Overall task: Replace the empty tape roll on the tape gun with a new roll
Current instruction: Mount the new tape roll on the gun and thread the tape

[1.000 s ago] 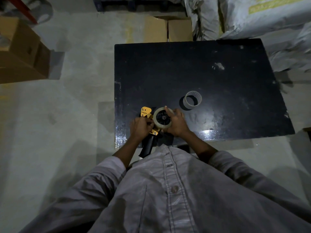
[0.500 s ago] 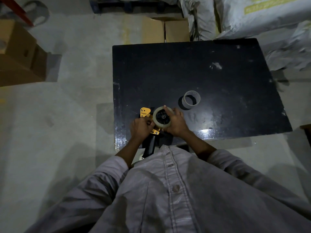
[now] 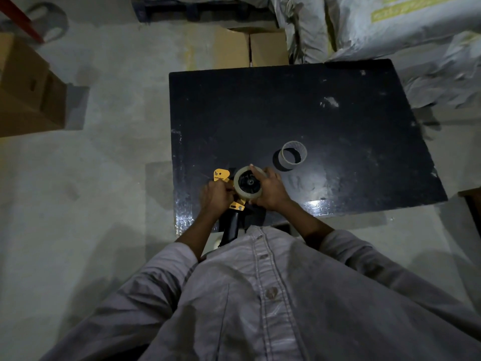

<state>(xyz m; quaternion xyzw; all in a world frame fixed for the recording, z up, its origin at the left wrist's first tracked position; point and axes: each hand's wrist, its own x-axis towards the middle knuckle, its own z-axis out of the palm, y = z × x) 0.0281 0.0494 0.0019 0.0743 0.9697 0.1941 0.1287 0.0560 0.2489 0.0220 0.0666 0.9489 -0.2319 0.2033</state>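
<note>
Left hand [image 3: 214,196]: closed around the tape gun [image 3: 229,201].
Right hand [image 3: 270,190]: fingers wrapped over the new roll [image 3: 247,184].
Empty core [image 3: 291,155]: left beyond the right fingertips.

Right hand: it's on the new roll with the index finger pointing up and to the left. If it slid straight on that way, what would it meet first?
Past the tape roll, the right hand would likely cross only bare black table. The empty core sits off to the right of that line. Depth is unclear from this view.
</note>
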